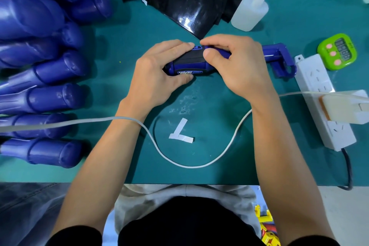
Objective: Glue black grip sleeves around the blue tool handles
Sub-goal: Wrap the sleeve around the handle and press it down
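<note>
A blue tool handle (276,54) lies sideways on the green mat, its hooked end pointing right. A black grip sleeve (190,58) with blue lettering is wrapped around its thick left part. My left hand (157,74) grips the handle's left end, fingers over the sleeve's top and thumb underneath. My right hand (235,66) holds the handle just right of the sleeve, thumb and fingertips pressing on the sleeve's edge. A stack of loose black sleeves (189,0) lies behind the hands. A clear glue bottle (250,13) with a long nozzle stands at the back right.
Several bare blue handles (50,98) are piled along the left. Two white backing strips (180,132) lie on the mat (209,110) near me. A white cable (191,165) loops across the front. A power strip (321,98) and a green timer (337,52) sit right.
</note>
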Action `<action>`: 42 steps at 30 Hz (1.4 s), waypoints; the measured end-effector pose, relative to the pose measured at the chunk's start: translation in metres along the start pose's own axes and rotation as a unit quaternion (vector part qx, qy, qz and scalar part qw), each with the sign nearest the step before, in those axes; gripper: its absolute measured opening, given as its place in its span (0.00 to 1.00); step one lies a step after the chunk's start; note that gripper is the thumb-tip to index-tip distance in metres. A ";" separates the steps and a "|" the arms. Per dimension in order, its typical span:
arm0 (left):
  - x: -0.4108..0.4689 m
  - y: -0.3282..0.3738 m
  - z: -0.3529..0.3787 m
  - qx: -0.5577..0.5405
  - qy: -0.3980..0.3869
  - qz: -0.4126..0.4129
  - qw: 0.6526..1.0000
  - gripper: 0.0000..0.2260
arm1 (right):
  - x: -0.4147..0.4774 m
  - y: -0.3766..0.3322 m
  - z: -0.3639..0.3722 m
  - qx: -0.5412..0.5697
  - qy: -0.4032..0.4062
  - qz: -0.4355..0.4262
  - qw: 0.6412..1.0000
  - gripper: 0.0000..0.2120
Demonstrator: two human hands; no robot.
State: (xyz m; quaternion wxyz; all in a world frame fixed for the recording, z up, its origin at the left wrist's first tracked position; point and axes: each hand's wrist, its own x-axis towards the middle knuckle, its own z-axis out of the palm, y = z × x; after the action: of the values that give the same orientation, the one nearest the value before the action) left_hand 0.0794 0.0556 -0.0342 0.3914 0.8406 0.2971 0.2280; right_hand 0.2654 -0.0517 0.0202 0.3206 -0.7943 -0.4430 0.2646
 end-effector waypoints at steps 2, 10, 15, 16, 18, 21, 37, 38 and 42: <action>0.000 0.000 0.001 -0.002 0.002 0.002 1.000 0.28 | -0.001 -0.002 -0.001 0.004 0.001 0.002 1.000 0.13; -0.001 0.000 0.002 -0.003 0.002 0.003 1.000 0.28 | -0.002 -0.004 -0.001 0.003 0.010 0.004 1.000 0.13; -0.003 0.000 0.002 -0.003 0.005 0.008 1.000 0.28 | 0.001 -0.006 -0.004 0.002 -0.008 0.011 1.000 0.13; -0.002 -0.001 0.002 -0.003 0.006 0.010 1.000 0.28 | 0.003 -0.006 -0.005 0.000 -0.013 0.011 1.000 0.12; -0.002 -0.001 0.003 0.000 0.008 0.014 1.000 0.28 | 0.008 -0.005 -0.009 -0.009 -0.028 0.011 0.999 0.12; -0.002 -0.003 0.003 -0.002 0.004 0.014 1.000 0.28 | 0.018 -0.005 -0.016 -0.018 -0.065 0.004 0.998 0.12; 0.001 -0.006 0.003 -0.005 0.002 0.029 1.000 0.28 | 0.031 0.003 -0.022 0.016 -0.130 -0.039 0.991 0.11; 0.001 -0.006 0.003 -0.006 0.003 0.029 1.000 0.28 | 0.031 0.002 -0.022 0.015 -0.127 -0.040 0.991 0.11; 0.001 -0.006 0.002 -0.004 0.001 0.025 1.000 0.28 | 0.030 0.002 -0.020 0.010 -0.119 -0.050 0.992 0.11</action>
State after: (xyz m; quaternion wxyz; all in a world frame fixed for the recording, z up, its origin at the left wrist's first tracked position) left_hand 0.0794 0.0578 -0.0399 0.3887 0.8458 0.2753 0.2402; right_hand 0.2946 -0.0323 0.0279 0.2864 -0.7310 -0.5142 0.3453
